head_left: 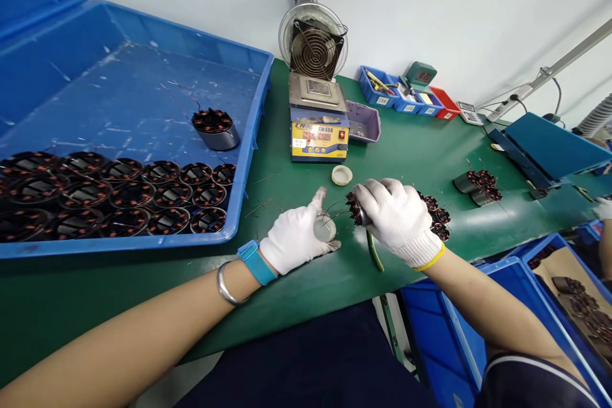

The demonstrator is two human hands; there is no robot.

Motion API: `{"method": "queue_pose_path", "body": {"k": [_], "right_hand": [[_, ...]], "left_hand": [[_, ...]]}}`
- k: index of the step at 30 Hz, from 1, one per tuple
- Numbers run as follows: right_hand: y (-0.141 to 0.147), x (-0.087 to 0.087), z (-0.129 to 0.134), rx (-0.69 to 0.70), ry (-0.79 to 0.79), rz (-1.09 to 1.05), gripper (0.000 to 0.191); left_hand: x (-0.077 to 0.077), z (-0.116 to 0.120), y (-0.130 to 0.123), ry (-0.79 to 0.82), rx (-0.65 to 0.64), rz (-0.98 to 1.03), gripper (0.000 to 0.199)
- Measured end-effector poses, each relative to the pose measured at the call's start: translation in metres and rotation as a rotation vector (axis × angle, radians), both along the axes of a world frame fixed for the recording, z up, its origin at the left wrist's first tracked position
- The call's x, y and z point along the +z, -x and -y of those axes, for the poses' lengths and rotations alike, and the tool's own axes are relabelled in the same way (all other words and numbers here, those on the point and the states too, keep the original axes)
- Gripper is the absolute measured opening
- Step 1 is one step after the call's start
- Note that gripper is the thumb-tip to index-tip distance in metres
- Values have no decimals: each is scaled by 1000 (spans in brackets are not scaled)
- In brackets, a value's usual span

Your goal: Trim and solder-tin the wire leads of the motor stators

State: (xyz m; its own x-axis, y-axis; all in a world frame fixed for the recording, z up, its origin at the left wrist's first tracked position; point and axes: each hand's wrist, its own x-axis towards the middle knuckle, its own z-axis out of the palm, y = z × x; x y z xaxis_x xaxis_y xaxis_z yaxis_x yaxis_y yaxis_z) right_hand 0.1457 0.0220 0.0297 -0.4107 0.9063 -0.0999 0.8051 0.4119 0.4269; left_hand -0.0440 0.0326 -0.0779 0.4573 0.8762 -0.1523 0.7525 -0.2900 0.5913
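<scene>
My right hand (394,215), in a white knit glove, is wrapped round a motor stator (354,209) tipped on its side, its copper windings facing left. Thin wires run from the stator toward a small round white cup (326,229). Around that cup curve the thumb and fingers of my left hand (294,236), also gloved. Below the right hand lies a tool with a green handle (375,255), its upper end hidden. More stators (440,220) stand just right of the right hand, partly covered by it. A shallow white dish (341,174) sits behind the cup.
A blue tray (248,159) at left holds rows of stators and one apart. A yellow-blue heated unit (319,140) stands behind, before a fan (315,51). Small bins (377,92) line the wall. Blue crates (459,306) are at lower right; a co-worker's hand (603,208) shows far right.
</scene>
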Motion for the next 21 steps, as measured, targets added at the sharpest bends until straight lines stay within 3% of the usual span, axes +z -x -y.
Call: {"method": "queue_pose_path", "body": {"k": [6, 14, 19, 21], "right_hand": [[-13, 2, -2, 7, -73, -74, 49], [-12, -14, 26, 200, -234, -89, 31], [-12, -10, 28, 346, -259, -180, 22], [-8, -7, 26, 333, -224, -177, 20]], "left_hand": [[3, 1, 0, 45, 13, 23, 116], [-3, 3, 3, 152, 186, 292, 120], [-2, 6, 3, 100, 160, 310, 117], [0, 8, 2, 59, 143, 287, 112]]}}
